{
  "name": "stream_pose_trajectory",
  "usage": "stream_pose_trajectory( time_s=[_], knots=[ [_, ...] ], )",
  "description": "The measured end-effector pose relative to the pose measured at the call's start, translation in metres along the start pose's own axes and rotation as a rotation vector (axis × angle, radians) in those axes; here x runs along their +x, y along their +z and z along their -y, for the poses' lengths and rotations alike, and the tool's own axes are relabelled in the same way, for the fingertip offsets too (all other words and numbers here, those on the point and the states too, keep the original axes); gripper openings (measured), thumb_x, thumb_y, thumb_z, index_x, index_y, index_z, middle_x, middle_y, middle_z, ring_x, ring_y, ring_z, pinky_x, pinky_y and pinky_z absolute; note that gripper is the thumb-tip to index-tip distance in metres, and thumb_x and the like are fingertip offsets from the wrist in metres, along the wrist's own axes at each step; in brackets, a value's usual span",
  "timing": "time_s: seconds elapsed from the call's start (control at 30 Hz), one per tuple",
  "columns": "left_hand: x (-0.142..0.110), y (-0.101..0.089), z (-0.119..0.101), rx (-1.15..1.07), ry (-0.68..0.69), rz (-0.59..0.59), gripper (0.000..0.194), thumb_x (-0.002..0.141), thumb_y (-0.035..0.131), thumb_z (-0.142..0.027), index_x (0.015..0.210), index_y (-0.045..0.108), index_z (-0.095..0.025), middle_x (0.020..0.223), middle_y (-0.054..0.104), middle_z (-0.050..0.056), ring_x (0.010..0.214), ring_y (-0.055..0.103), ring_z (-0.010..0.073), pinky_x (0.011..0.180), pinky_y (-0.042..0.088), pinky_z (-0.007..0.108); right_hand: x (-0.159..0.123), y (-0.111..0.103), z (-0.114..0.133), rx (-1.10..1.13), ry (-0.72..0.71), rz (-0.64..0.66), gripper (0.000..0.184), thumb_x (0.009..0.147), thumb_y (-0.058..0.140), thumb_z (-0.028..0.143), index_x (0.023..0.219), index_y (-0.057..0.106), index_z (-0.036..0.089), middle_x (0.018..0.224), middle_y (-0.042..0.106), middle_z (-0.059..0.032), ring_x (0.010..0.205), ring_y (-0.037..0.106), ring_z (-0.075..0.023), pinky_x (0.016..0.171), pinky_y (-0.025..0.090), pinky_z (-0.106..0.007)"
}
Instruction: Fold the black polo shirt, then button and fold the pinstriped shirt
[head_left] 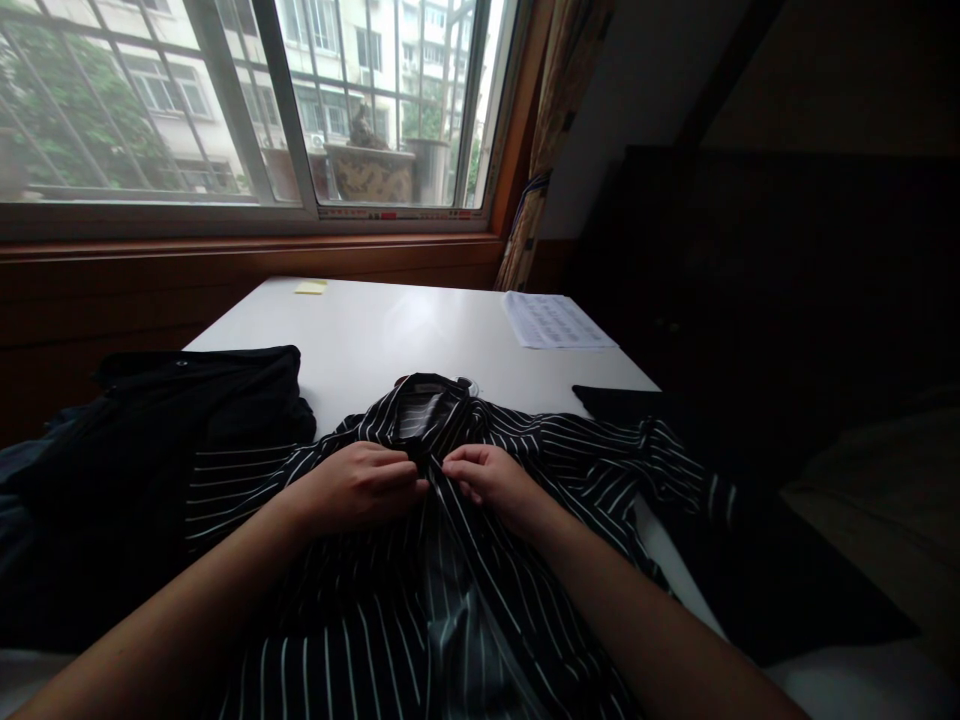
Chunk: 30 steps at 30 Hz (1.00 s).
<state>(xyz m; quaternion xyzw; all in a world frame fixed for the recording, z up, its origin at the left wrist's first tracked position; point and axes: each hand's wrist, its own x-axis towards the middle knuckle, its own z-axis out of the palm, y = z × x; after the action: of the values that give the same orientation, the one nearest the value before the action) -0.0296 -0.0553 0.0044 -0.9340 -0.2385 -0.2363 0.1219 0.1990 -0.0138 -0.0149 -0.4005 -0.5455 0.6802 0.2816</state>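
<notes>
Shirt (341,660), black with thin white stripes, lies spread over the middle and lower part of the frame, on the desk (352,325). Its collar is near the centre of the frame, pointing toward the far side of the desk. The front is parted below the hands, showing a greyer striped inner face at the bottom centre. One sleeve reaches to the left, beside the dark clothes; the other runs to the right, its cuff over the dark cloth.

The left hand (364,488) is at the centre, just below the collar, with its fingers curled in and closed on the front edge of the shirt; its thumb is hard to make out. The right hand (491,480) is just to the right of it, thumb and forefinger pinched together on the other front edge, the remaining fingers bent. The two hands are close but apart.

A heap of dark clothes (150,450) fills the left side of the frame, with a small round stud near its top. Dark cloth (795,575) lies at the lower right. Printed sheets (559,322) rest at the desk's far right corner, and a yellow note (310,287) at its far left. A barred window (360,60) spans the upper left, with a patterned curtain (555,110) beside it.
</notes>
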Motion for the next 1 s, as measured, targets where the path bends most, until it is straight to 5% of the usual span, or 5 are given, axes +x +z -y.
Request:
stream_pose_trajectory(
  time_s=[0.63,1.0],
  knots=[
    [0.006,-0.003,-0.01,-0.003,0.0,-0.15,0.027,0.095,0.059,-0.012,0.072,0.047,-0.019,0.058,0.042,-0.008,0.048,0.036,0.0077,0.047,0.032,0.029,-0.009,0.007,0.006,0.217,0.123,0.12,0.025,0.063,0.084,0.033,0.076,0.073,0.014,0.059,0.055,0.0041,0.051,0.042,-0.0062,0.049,0.028,-0.022],
    [0.006,-0.002,-0.012,-0.011,0.006,-0.164,0.028,0.095,0.058,-0.012,0.071,0.045,-0.019,0.057,0.041,-0.008,0.049,0.036,0.0084,0.047,0.031,0.03,-0.011,0.005,0.01,0.263,0.126,0.188,0.026,0.073,0.08,0.036,0.069,0.068,0.013,0.061,0.055,0.0033,0.052,0.044,-0.0052,0.049,0.031,-0.019]
  ],
)
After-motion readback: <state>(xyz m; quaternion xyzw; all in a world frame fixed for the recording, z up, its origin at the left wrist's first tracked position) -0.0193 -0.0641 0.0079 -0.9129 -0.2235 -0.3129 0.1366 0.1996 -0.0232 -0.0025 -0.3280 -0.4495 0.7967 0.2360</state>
